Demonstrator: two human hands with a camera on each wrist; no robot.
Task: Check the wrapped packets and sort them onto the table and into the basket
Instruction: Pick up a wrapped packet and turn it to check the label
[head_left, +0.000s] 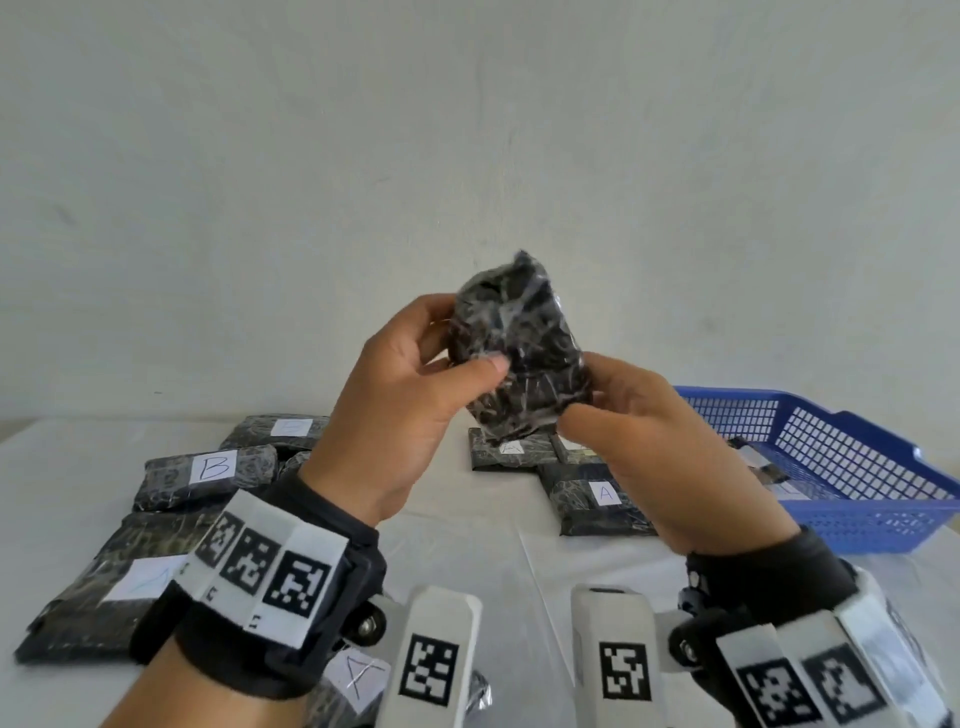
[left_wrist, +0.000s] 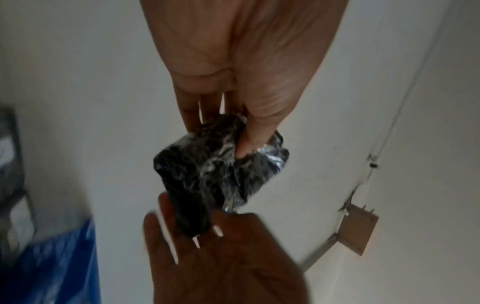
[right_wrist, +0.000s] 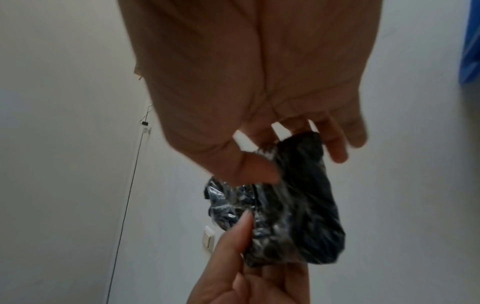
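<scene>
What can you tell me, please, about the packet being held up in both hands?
The packet is a dark, lumpy bundle wrapped in crinkled, shiny clear film. No label shows on the sides in view. It is held tilted in the air above the table, the left hand pinching its left side and the right hand its lower end.

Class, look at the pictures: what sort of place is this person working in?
Probably a makeshift sorting table in a plain room: lettered packets lie on a white-covered table, a blue basket stands alongside, and a bare wall rises behind.
</scene>
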